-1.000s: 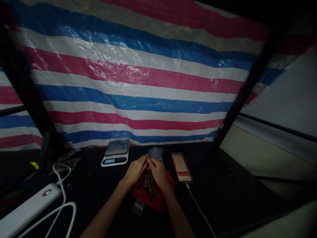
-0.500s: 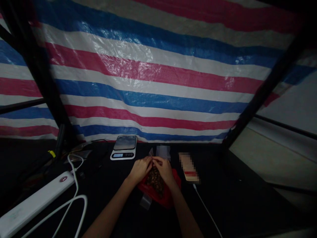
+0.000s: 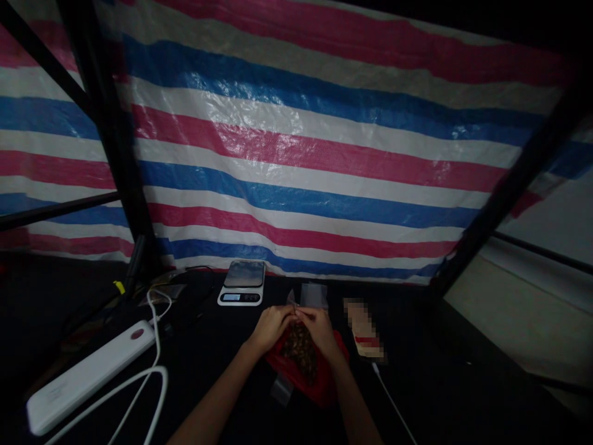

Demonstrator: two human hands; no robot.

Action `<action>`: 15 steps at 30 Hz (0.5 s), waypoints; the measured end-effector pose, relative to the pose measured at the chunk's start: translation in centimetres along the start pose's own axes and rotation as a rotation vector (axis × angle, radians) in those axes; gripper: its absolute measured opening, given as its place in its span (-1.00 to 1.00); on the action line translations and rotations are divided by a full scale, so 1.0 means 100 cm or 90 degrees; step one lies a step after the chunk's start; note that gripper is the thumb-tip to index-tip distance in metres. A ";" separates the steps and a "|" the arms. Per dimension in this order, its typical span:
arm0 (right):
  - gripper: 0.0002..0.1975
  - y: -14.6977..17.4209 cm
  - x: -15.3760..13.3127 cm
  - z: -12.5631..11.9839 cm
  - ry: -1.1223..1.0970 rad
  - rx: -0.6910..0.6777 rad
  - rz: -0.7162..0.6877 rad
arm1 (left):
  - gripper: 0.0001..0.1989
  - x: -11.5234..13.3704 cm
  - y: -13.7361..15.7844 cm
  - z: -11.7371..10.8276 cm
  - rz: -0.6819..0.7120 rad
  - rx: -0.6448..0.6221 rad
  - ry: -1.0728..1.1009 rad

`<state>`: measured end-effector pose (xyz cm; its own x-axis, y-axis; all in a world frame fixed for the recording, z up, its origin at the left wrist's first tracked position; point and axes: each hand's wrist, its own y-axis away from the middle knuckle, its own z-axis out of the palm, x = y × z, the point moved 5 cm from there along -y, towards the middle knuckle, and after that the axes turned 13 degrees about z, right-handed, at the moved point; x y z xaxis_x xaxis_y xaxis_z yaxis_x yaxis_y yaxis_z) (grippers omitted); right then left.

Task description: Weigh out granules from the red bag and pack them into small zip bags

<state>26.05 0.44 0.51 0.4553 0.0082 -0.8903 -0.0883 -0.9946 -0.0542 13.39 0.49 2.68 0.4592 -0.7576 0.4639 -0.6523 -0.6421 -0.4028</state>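
My left hand [image 3: 272, 326] and my right hand [image 3: 317, 327] meet at the fingertips, both closed in a pinch. Between and just beyond them rises the corner of a small clear plastic bag [image 3: 291, 296]; the rest of it is hidden by the fingers. Below my hands lies a red plastic bag [image 3: 315, 390], spread out, with a heap of small brown pieces [image 3: 299, 352] on it, too dark to name. Another clear bag [image 3: 314, 294] lies flat behind my right hand. A further clear plastic piece [image 3: 281, 390] sits at the red bag's near left edge.
A white digital scale [image 3: 241, 283] with a lit display stands behind and left of my hands. To the right lies a blurred-out phone-shaped object [image 3: 364, 330] with a white cable [image 3: 393, 402]. A white power strip [image 3: 92, 377] and looping cables are at left; a striped tarp [image 3: 306, 148] hangs behind.
The whole view has shifted, so things sit slightly lower and further right. Both hands keep their pinch at the same spot over the red bag.
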 end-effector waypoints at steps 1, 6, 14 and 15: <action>-0.72 0.000 0.000 -0.001 -0.004 0.003 -0.001 | -0.74 0.000 0.000 -0.001 -0.004 0.001 0.011; -0.70 0.002 -0.002 -0.006 0.029 0.035 0.028 | -0.73 0.002 0.000 -0.001 0.006 0.017 0.047; -0.80 0.007 -0.013 -0.005 0.086 0.075 0.021 | -0.79 0.000 0.003 0.001 -0.007 0.060 -0.040; -0.80 0.008 -0.014 -0.005 0.084 0.078 0.016 | -0.79 0.000 0.003 0.001 -0.005 0.060 -0.046</action>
<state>25.75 -0.37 1.95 0.5633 -0.0377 -0.8254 -0.2043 -0.9743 -0.0950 13.29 0.31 2.48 0.5079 -0.7572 0.4107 -0.5906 -0.6532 -0.4739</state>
